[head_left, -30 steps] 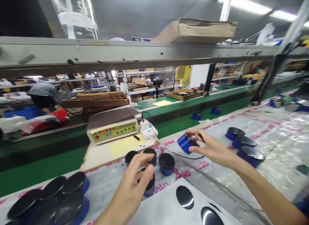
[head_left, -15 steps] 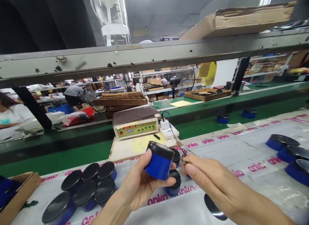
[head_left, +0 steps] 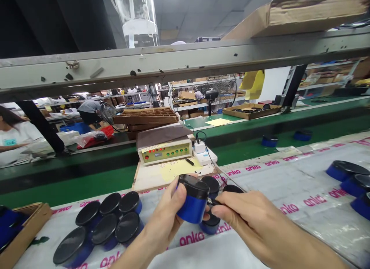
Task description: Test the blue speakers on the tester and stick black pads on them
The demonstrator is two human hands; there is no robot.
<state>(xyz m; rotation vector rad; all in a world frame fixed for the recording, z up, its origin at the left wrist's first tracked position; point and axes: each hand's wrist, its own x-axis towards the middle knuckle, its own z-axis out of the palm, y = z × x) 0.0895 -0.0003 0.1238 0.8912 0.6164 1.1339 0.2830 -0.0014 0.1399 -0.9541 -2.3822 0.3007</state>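
Note:
My left hand (head_left: 167, 213) is wrapped round a short blue cylinder with a black top (head_left: 191, 205), held tilted above the covered bench. Beside it, my right hand (head_left: 245, 219) pinches a thin dark tool with a metal tip (head_left: 213, 201). That tip is at the cylinder's right side; whether it touches cannot be made out. Behind my hands stand similar cylinders, one (head_left: 212, 186) near the cable and another (head_left: 211, 222) partly hidden by my fingers. To the left of my left hand, several more black-topped blue cylinders (head_left: 104, 229) are grouped.
A tester box with lit buttons (head_left: 164, 151) sits on a board, with a white plug block (head_left: 204, 155) and a cable beside it. A cardboard tray (head_left: 31, 230) is at left, with more cylinders (head_left: 347, 170) at right. A metal shelf beam (head_left: 179, 63) crosses above.
My right hand has moved left and down, bringing the tool's tip to the cylinder's side. The cylinder sits slightly lower in view, and its top is turned a little.

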